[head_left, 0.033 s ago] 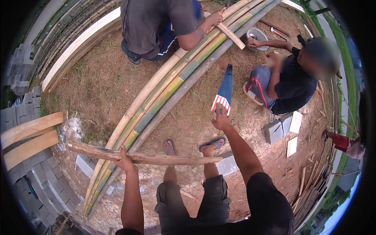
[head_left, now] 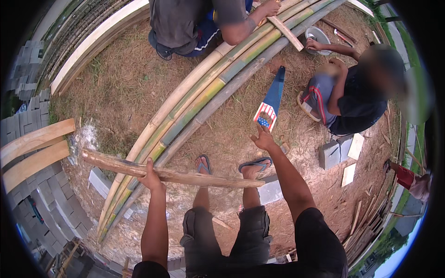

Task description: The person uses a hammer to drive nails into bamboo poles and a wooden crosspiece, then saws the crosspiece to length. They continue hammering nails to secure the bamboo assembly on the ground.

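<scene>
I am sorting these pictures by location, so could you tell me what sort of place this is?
Probably an outdoor building site: long bamboo poles, a handsaw beside them, and stacked grey blocks at the left suggest this.

The head-worn fisheye looks steeply down past the wearer's shorts (head_left: 250,230). The grassy dirt ground (head_left: 120,102) lies well below.

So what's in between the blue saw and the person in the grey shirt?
In the head view, long bamboo poles lie between the saw and the person in the grey shirt, with a strip of grassy ground on the saw's side.
</scene>
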The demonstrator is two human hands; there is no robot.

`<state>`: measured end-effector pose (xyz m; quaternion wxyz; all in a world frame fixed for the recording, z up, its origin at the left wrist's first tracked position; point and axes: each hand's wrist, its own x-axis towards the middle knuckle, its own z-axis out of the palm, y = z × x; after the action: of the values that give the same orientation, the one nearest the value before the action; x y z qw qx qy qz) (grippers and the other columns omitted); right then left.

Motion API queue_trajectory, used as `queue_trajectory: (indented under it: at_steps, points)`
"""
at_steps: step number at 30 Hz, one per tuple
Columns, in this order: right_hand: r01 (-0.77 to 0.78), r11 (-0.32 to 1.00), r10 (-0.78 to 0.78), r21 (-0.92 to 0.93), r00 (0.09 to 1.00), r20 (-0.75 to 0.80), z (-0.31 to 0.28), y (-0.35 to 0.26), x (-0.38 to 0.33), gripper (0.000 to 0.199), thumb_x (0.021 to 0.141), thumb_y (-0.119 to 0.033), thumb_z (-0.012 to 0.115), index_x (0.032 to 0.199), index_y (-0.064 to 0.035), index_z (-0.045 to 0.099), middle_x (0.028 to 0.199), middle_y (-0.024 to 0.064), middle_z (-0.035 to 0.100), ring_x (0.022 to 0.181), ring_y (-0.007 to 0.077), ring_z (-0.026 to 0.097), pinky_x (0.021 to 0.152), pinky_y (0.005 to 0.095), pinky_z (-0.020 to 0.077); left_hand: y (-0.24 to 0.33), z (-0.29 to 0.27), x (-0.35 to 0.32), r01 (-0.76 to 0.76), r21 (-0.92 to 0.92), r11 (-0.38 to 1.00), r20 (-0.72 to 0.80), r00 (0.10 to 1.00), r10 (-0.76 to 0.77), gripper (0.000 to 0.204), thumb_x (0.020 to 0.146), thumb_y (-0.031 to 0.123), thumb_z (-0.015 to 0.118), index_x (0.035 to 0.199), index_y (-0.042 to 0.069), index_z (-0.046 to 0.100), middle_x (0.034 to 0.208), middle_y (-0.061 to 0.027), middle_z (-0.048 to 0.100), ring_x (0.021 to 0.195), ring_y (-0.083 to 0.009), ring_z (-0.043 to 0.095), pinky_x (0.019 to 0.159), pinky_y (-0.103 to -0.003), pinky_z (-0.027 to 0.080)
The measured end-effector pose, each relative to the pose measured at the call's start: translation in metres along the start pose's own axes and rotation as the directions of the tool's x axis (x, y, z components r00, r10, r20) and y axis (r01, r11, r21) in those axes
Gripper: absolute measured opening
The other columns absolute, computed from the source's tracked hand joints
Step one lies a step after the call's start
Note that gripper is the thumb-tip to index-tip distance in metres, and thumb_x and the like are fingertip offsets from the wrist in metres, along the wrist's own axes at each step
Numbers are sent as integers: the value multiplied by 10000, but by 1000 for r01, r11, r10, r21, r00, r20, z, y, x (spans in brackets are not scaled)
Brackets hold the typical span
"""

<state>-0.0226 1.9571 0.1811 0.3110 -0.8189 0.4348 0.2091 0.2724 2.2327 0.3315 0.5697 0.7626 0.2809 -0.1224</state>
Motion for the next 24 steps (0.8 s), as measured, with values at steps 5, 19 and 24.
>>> queue_trajectory:
  at_steps: [5, 19, 24]
  points:
    - [46, 925, -272, 378, 776, 570, 118, -80, -71, 742, 804, -501, 650, 1319, -5, 451, 1251, 233, 531, 1176, 340, 507, 987, 383, 392, -133, 36, 121, 62, 300, 952, -260, 965, 19, 1072, 563, 338, 865, 1301, -95, 218, 1292, -270, 421, 1143, -325, 483, 996, -367, 375]
    - [112, 793, -265, 599, 949, 173, 252, -135, -79, 242, 781, -160, 680, 986, -50, 611, 740, 125, 622, 677, 268, 626, 621, 373, 497, -190, 101, 235, 261, 508, 821, -282, 951, -128, 1088, 596, 476, 803, 1299, -67, 175, 1246, -315, 445, 1151, -407, 489, 997, -415, 397]
    - [57, 804, -213, 592, 957, 196, 238, -101, -83, 215, 792, -138, 664, 980, -49, 609, 710, 109, 631, 673, 267, 635, 611, 370, 495, -223, 108, 213, 180, 657, 732, -187, 980, -74, 1162, 565, 473, 835, 1332, -47, 134, 1272, -317, 401, 1176, -416, 454, 1003, -438, 379]
